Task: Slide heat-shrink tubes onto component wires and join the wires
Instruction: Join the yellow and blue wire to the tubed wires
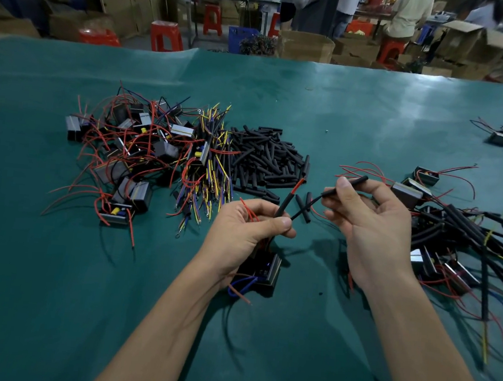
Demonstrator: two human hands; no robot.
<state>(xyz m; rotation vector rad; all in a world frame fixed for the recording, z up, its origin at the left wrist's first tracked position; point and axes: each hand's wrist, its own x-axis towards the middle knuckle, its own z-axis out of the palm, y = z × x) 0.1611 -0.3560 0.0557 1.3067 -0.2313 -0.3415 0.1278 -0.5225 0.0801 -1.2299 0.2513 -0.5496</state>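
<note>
Two hands meet over the green desk (283, 101), just in front of the heap of loose black heat-shrink tubes (262, 160), which serves as the landmark. The left hand (246, 233) is curled round a black component (262, 272) that hangs below it, thumb and forefinger pinching a red wire (298, 185) already sleeved by a tube (284, 204); that wire's long axis slants up and right toward the heap. The right hand (369, 226), on the heap's near-right side, pinches a second tube (354, 181) between thumb and fingertips, with a thin black wire (307, 206) running down-left from it toward the left thumb. That wire lies between the hands, its free end nearer the left; the likely next step is feeding the right-hand tube along this diagonal. Left of the heap lies a tangle of unworked components (130, 160); right of it, a pile of sleeved ones (460, 241)
</note>
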